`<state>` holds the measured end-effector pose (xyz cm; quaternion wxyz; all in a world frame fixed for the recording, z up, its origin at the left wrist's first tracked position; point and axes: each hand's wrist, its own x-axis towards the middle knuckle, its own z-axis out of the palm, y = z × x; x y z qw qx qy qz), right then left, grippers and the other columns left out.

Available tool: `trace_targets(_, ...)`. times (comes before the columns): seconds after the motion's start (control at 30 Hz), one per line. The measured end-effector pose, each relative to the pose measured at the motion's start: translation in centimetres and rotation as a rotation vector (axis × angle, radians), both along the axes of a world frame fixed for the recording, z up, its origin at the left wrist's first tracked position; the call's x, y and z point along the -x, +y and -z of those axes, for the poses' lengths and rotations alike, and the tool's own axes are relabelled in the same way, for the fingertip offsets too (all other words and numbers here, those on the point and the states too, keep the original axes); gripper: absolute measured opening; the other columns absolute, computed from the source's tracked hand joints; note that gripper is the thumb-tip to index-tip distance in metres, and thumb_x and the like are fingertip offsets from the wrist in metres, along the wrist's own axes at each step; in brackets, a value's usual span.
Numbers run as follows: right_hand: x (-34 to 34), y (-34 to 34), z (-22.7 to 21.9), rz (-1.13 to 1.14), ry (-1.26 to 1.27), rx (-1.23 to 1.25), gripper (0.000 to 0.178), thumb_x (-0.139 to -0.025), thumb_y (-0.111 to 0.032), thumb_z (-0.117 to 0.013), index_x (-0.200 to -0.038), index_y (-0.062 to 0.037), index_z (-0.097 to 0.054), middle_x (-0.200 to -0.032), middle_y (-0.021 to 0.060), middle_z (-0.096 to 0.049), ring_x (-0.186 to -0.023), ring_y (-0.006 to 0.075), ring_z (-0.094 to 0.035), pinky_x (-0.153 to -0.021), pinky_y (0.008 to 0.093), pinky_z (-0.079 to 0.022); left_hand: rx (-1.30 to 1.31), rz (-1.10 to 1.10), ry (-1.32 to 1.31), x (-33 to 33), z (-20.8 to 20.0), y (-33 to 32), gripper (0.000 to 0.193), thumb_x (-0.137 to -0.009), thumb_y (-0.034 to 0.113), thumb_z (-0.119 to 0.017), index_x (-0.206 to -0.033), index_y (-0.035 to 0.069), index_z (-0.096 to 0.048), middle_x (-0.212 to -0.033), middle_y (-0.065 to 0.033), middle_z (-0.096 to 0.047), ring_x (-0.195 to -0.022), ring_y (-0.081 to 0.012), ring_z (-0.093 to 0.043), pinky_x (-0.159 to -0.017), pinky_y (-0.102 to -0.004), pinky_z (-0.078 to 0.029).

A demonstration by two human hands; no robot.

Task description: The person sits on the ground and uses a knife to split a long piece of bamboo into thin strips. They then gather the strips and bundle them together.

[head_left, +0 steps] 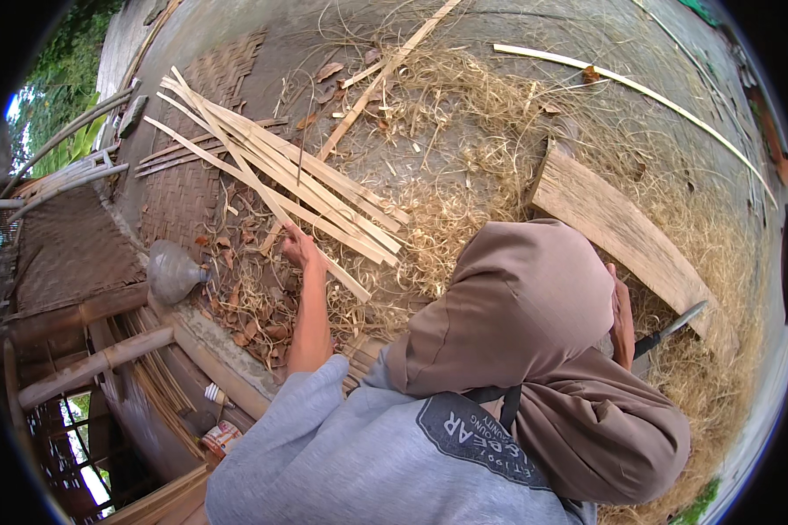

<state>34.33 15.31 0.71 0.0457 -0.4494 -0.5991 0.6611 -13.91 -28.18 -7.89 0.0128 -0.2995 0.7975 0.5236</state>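
Note:
My left hand (299, 248), at the end of the outstretched left arm, is closed around a pale bamboo strip (258, 185). That strip lies slantwise across a loose fan of other split strips (324, 203) on the ground. Past my bent knee in brown cloth (534, 297), my right hand (622, 319) shows only in part. From it juts the black handle of a knife (646, 343), its grey blade pointing right; the fingers look wrapped round the handle, though the knee hides some. A thick wooden board (617, 227) slopes down beside the right hand, under the blade.
Curly shavings (446, 236) are heaped ahead and to the right. A long thin strip (639, 83) curves along the far right. At left are a woven mat (179, 197), a cloudy plastic container (177, 271), dry leaves and bamboo poles (96, 367). A small tin (221, 437) stands low left.

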Motion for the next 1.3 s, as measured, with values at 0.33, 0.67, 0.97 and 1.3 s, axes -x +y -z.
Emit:
trace_targets(0.33,1.8,-1.2,-5.2,-0.101,-0.122,-0.259,0.084,-0.105,-0.067,-0.029,-0.108,0.0060,-0.070,-0.091,0.0152,-0.069,-0.081,0.0230,-0.068,-0.082,0.0359,-0.052,0.217,0.115,-0.009,1.7,6.8,3.1,0.082,-0.075,0.007,-0.086,-0.138,-0.006,-0.035,-0.131,-0.0238,-0.053,-0.105,-0.0334,-0.066,-0.075,-0.0455,-0.063)
trace_targets(0.67,1.4,-1.1,-4.7,-0.099,-0.159,-0.222,0.083,-0.105,-0.067,-0.030,-0.108,0.0052,-0.071,-0.091,0.0137,-0.069,-0.080,0.0209,-0.067,-0.082,0.0354,-0.051,-0.521,0.272,-0.404,2.2,-1.5,2.4,0.036,-0.083,0.012,-0.075,-0.115,-0.001,-0.065,-0.115,-0.0167,-0.068,-0.110,-0.0330,-0.067,-0.090,-0.0548,-0.060)
trace_targets(0.97,2.0,2.7,-6.7,-0.032,-0.097,-0.437,0.067,-0.109,-0.055,-0.039,-0.106,0.0049,-0.069,-0.095,0.0138,-0.068,-0.087,0.0220,-0.064,-0.086,0.0371,-0.049,-0.831,0.546,-0.443,-1.6,-8.6,20.5,0.033,-0.086,0.036,-0.084,-0.102,0.016,-0.063,-0.088,0.0018,-0.058,-0.065,-0.0128,-0.050,-0.073,-0.0360,-0.046)
trace_targets(1.3,13.0,11.7,-17.6,-0.279,-0.071,-0.982,0.046,-0.107,-0.043,-0.050,-0.114,-0.0022,-0.068,-0.113,0.0147,-0.062,-0.106,0.0271,-0.061,-0.092,0.0417,-0.049,-1.103,0.863,-0.691,-15.4,-11.4,43.5,0.036,-0.085,0.028,-0.085,-0.099,0.006,-0.060,-0.093,-0.0075,-0.065,-0.079,-0.0227,-0.070,-0.080,-0.0365,-0.065)
